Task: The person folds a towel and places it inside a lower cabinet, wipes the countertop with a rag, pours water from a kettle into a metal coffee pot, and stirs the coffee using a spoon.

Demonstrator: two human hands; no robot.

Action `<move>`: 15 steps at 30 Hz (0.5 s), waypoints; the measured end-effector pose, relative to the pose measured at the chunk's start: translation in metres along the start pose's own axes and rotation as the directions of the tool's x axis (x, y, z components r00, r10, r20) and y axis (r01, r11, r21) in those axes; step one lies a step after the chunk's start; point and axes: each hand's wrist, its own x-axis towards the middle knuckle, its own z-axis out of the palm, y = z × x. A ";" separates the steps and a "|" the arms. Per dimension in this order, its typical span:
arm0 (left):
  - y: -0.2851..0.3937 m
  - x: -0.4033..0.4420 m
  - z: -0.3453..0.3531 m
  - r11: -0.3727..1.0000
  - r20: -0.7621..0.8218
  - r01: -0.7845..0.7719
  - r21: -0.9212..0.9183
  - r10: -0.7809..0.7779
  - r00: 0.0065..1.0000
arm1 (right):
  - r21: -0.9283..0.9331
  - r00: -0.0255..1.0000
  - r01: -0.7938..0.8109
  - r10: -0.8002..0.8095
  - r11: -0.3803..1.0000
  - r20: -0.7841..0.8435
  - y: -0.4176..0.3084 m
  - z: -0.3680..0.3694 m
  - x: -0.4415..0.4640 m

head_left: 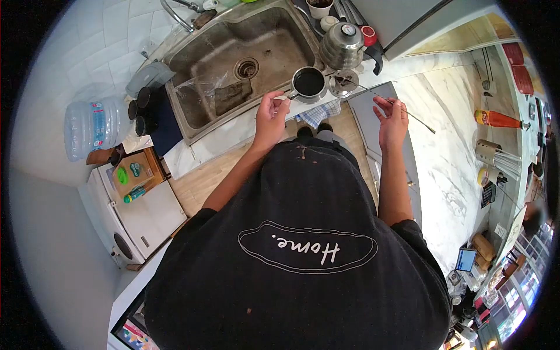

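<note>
My left hand (272, 119) is closed on the handle of a metal cup (309, 84), which holds dark liquid and is at the sink's front edge. In my right hand (392, 121), a long thin bar spoon (417, 119) is pinched between the fingers. The spoon's far end reaches over a small round metal vessel (340, 90) just right of the cup; whether it touches the inside is hard to tell. Behind that vessel stands a steel gooseneck kettle (342, 49) with a dark handle and a dial on its lid.
A stainless sink (192, 125) with a faucet (178, 16) and a plastic bag lies ahead. A blue checked cloth (318, 113) hangs below the counter edge. On the right marble counter (446, 169) are a sauce bottle (499, 119) and a straw holder (487, 153). A water jug (96, 128) stands left.
</note>
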 end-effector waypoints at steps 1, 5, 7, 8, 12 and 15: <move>0.001 -0.003 0.000 1.000 -0.003 0.009 0.008 -0.009 1.000 | -0.009 1.000 -0.009 0.009 1.000 -0.006 0.002 0.001 0.001; 0.003 -0.011 0.004 0.995 -0.028 0.082 0.058 -0.081 0.996 | -0.008 0.998 -0.062 0.062 0.998 -0.007 0.011 0.000 0.009; 0.006 -0.014 0.008 0.995 -0.038 0.078 0.060 -0.076 0.996 | -0.018 0.996 -0.094 0.094 0.995 0.008 0.014 0.003 0.011; 0.007 -0.017 0.007 0.995 -0.050 0.076 0.063 -0.073 0.996 | -0.012 0.994 -0.110 0.110 0.994 0.011 0.018 0.001 0.014; 0.007 -0.022 0.007 0.997 -0.048 0.056 0.053 -0.054 0.997 | 0.011 0.991 -0.136 0.136 0.991 0.001 0.023 -0.004 0.015; 0.008 -0.028 0.008 0.995 -0.040 0.065 0.078 -0.062 0.997 | 0.030 0.986 -0.166 0.166 0.986 -0.013 0.026 -0.013 0.015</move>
